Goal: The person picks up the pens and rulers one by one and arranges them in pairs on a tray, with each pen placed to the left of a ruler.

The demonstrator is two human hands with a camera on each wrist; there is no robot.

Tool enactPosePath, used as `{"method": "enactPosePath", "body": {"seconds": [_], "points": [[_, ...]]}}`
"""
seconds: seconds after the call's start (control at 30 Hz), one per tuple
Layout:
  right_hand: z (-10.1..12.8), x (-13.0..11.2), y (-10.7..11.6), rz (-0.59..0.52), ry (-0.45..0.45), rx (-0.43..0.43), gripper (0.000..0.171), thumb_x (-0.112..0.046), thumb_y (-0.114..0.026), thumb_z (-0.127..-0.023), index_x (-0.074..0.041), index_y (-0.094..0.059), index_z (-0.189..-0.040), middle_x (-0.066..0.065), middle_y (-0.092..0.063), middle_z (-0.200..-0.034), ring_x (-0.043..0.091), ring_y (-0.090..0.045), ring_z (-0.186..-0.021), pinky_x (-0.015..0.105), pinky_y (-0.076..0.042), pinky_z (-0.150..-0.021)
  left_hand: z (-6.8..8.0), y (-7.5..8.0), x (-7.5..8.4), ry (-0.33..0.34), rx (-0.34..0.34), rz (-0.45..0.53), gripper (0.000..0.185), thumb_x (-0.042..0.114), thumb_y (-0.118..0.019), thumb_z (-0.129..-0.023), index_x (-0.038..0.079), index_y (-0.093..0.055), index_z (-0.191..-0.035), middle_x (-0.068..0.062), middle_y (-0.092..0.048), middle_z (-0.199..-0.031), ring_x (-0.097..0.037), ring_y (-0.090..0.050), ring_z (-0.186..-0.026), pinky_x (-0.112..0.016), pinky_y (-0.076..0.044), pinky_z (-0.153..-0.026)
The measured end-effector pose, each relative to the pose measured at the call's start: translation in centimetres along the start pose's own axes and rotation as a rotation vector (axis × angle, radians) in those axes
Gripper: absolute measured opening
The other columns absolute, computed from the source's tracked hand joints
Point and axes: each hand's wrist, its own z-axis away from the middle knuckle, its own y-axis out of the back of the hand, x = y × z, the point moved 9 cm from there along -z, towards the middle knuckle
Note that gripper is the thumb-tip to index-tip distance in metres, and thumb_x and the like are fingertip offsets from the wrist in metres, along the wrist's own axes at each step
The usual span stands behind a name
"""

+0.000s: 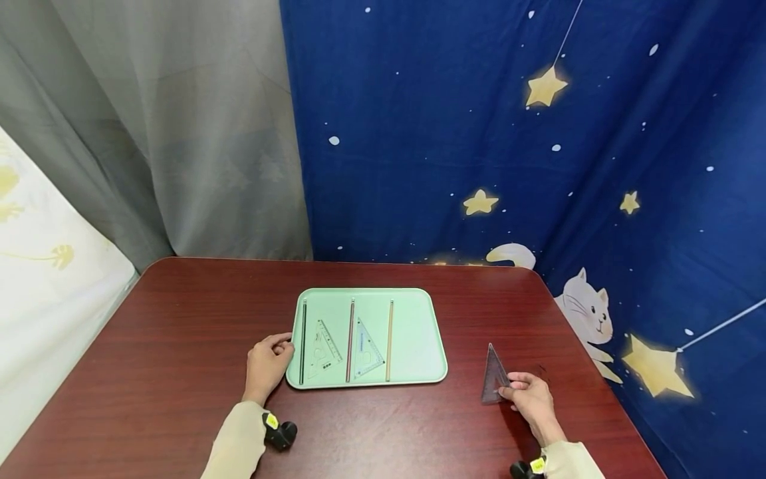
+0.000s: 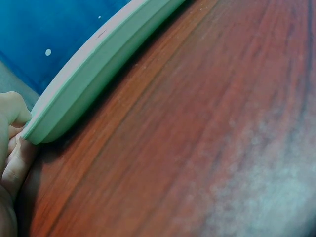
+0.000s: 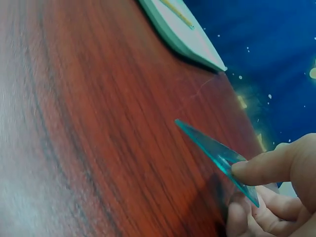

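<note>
The right hand (image 1: 532, 399) pinches a thin, clear set square (image 1: 494, 376) by its near edge, tilted up off the table (image 1: 179, 372) just ahead of its fingers (image 3: 261, 170); it looks light, stiff and slippery, best held at the edges.

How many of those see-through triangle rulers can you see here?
3. Two lie flat in the green tray: the left triangle ruler and the middle triangle ruler, between the sticks. The third triangle ruler is on the table, pinched by the right hand. None looks hidden.
</note>
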Motion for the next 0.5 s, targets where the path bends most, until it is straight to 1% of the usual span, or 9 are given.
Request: {"method": "enactPosePath", "body": {"seconds": [0.07, 0.2, 0.4, 0.5], "points": [[0.1, 0.0, -0.3, -0.049, -0.012, -0.016, 0.044, 0.004, -0.067, -0.075, 0.016, -0.053, -0.115, 0.007, -0.058, -0.079, 0.008, -0.057, -0.06, 0.024, -0.051, -0.053, 0.0, 0.0, 0.0, 0.0, -0.004, 0.001, 0.027, 0.012, -0.058, -0.086, 0.005, -0.072, -0.108, -0.005, -0.064, -0.073, -0.008, -0.049, -0.058, -0.023, -0.039, -0.062], [0.2, 0.0, -0.9, -0.139, -0.026, -0.053, 0.043, 0.009, -0.063, -0.077, 0.02, -0.051, -0.117, 0.009, -0.057, -0.079, 0.008, -0.06, -0.063, 0.023, -0.053, -0.058, -0.1, -0.1, 0.0, 0.0, -0.01, 0.003, 0.027, 0.011, -0.058, -0.087, 0.005, -0.072, -0.109, -0.005, -0.064, -0.073, -0.008, -0.049, -0.058, -0.023, -0.039, -0.062], [0.4, -0.3, -1.5, -0.259, -0.04, -0.094, 0.044, 0.013, -0.056, -0.079, 0.023, -0.046, -0.121, 0.005, -0.063, -0.077, 0.007, -0.062, -0.067, 0.022, -0.054, -0.062, 0.0, -0.2, -0.1, 0.001, -0.009, 0.005, 0.026, 0.011, -0.059, -0.086, 0.005, -0.072, -0.108, -0.005, -0.063, -0.073, -0.009, -0.049, -0.058, -0.023, -0.038, -0.062], [0.4, -0.4, -1.8, -0.316, -0.044, -0.113, 0.045, 0.014, -0.053, -0.079, 0.024, -0.045, -0.122, 0.005, -0.066, -0.079, 0.007, -0.063, -0.068, 0.022, -0.054, -0.064, 0.0, -0.2, -0.1, -0.001, -0.008, 0.003, 0.027, 0.011, -0.058, -0.086, 0.005, -0.072, -0.108, -0.005, -0.063, -0.072, -0.009, -0.049, -0.057, -0.023, -0.038, -0.061]]}}
